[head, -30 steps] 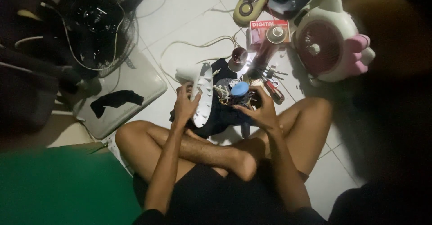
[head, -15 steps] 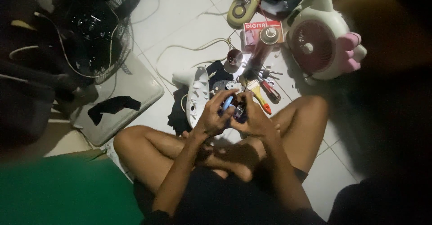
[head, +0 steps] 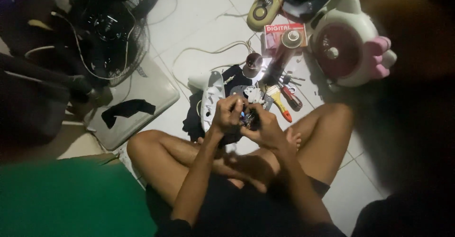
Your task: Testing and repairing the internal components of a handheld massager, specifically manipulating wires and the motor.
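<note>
The person sits cross-legged on the tiled floor [head: 199,33], both forearms reaching forward over the shins and the two hands brought together just above the feet. The left hand [head: 227,116] is curled, knuckles up, its fingers [head: 235,105] bent down and pinched on the near side of a small dark part [head: 248,118] with a blue glint. The right hand [head: 266,128] cups the same part from the other side, wrist bent inward, its fingers closed round it so that both hands touch. The part sits between the two sets of fingertips, held off the floor.

Just beyond the left fingers a white plastic housing [head: 212,95] stands on edge on a black cloth [head: 194,121]. Beyond the right fingers lie a flat metal plate [head: 254,95], a yellow-handled brush [head: 276,100] and a red-handled screwdriver [head: 290,96]. Farther out a lit torch [head: 283,50] stands near a red box [head: 283,28] and a white and pink fan [head: 350,45]. Well to the left of the fingers sits a grey lid [head: 137,102] with a black rag on it, beside a wire fan guard [head: 111,38].
</note>
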